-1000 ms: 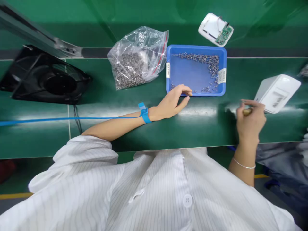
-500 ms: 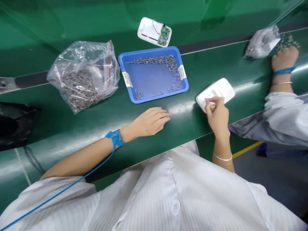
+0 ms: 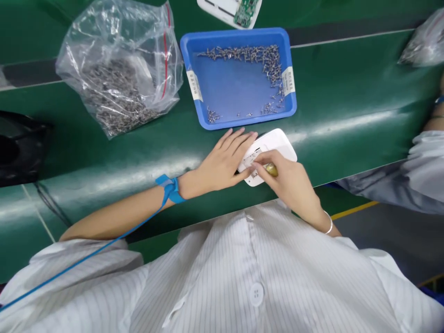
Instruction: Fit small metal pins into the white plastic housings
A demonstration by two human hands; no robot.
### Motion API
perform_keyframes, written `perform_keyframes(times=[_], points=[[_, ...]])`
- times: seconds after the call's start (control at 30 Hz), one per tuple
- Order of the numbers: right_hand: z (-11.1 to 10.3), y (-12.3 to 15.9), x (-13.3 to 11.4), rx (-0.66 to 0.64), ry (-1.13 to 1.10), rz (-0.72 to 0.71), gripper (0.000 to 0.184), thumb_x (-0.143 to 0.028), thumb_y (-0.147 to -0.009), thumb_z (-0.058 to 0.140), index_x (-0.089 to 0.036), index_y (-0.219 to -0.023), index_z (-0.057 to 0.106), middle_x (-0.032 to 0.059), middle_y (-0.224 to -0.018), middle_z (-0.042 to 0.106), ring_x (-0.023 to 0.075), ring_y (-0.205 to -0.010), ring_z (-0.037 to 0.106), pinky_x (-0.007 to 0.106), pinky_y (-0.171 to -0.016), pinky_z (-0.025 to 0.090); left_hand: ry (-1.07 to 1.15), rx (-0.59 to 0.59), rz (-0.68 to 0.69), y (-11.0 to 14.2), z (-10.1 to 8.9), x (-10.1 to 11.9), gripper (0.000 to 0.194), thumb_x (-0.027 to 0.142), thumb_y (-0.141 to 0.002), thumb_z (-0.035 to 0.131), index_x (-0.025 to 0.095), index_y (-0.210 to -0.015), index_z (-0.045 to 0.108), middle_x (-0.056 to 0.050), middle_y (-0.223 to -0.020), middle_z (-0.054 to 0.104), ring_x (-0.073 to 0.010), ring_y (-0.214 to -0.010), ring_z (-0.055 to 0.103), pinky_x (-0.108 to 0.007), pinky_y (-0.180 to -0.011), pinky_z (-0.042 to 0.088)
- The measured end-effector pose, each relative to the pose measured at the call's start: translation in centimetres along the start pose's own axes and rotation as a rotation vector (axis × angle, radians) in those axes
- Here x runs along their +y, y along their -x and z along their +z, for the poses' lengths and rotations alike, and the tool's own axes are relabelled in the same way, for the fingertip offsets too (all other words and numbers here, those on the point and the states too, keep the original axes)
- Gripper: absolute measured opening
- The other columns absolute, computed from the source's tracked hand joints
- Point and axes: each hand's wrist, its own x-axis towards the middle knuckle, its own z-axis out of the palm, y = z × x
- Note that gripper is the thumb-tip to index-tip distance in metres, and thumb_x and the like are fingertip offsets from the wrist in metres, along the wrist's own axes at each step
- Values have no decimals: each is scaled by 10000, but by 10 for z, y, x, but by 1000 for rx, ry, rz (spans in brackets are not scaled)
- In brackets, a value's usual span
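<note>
A white plastic device case (image 3: 274, 143) lies on the green belt (image 3: 347, 111) just in front of me. My left hand (image 3: 225, 159), with a blue wrist strap (image 3: 169, 188), rests against the case's left side, fingers stretched out along it. My right hand (image 3: 287, 178) is closed round a small yellowish tool handle (image 3: 271, 170) and its fingers press on the case's near face. Just beyond the case sits a blue tray (image 3: 243, 122) holding several small metal screws along its rim.
A clear bag of metal screws (image 3: 118, 78) lies at the left. Another white case with a green circuit board (image 3: 239, 10) sits beyond the tray. A dark fan unit (image 3: 17, 148) is at far left. A co-worker's sleeve (image 3: 423, 162) and another bag (image 3: 423, 44) are at right.
The white case has come from the right to directly in front of me with my right hand on it. My left hand moved from the belt onto the case's left side.
</note>
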Motion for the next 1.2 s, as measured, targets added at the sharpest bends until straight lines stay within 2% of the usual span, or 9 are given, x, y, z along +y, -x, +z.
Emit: perform_keyframes(times=[0.13, 0.37, 0.53, 0.67, 0.8, 1.03, 1.2], points=[[0, -3, 3, 6, 252, -58, 287, -428, -1016, 477, -185, -1026, 629, 11, -752, 714, 149, -610, 652, 255, -514, 308, 17, -35, -31, -2, -4, 3, 822, 581, -957, 488, 93, -1562, 220, -208, -1564, 370, -399, -1488, 261, -607, -1222, 187], [13, -8, -2, 16, 475, -110, 300, -388, -1017, 446, -173, -948, 644, 18, -654, 666, 128, -514, 572, 268, -485, 195, 12, -25, -16, -1, -4, 1, 819, 576, -916, 532, 103, -1538, 288, -197, -1553, 391, -401, -1480, 281, -606, -1221, 179], [23, -7, -4, 63, 527, -126, 274, -319, -1023, 426, -168, -907, 623, 20, -715, 691, 116, -531, 565, 284, -496, 201, 14, -17, 5, 0, -2, -4, 854, 594, -898, 553, 144, -1557, 250, -188, -1555, 387, -399, -1482, 273, -615, -1216, 168], [24, -4, 0, 110, 561, -213, 213, -271, -1015, 459, -179, -938, 635, -2, -745, 708, 98, -531, 564, 284, -485, 218, 20, -21, 3, 0, -2, -4, 841, 638, -928, 494, 134, -1555, 250, -195, -1552, 386, -402, -1481, 273, -614, -1213, 167], [24, -2, 3, 92, 531, -237, 201, -215, -1010, 442, -187, -979, 638, 4, -776, 715, 99, -552, 566, 286, -490, 225, 54, -8, -2, 0, -2, -2, 830, 659, -938, 472, 149, -1556, 255, -191, -1548, 391, -399, -1485, 266, -621, -1214, 156], [25, -5, -1, 103, 599, -193, 239, -254, -1014, 450, -180, -951, 668, 17, -741, 712, 104, -507, 544, 294, -483, 189, 49, 21, 7, 1, 0, -3, 836, 663, -931, 486, 160, -1557, 254, -187, -1542, 401, -388, -1486, 274, -619, -1221, 165], [22, -7, -2, 123, 548, -211, 309, -322, -1025, 437, -167, -910, 679, 21, -647, 686, 114, -490, 546, 273, -478, 201, 70, 30, 21, 1, 1, -4, 853, 641, -926, 516, 142, -1560, 238, -192, -1527, 417, -404, -1487, 262, -630, -1221, 156]])
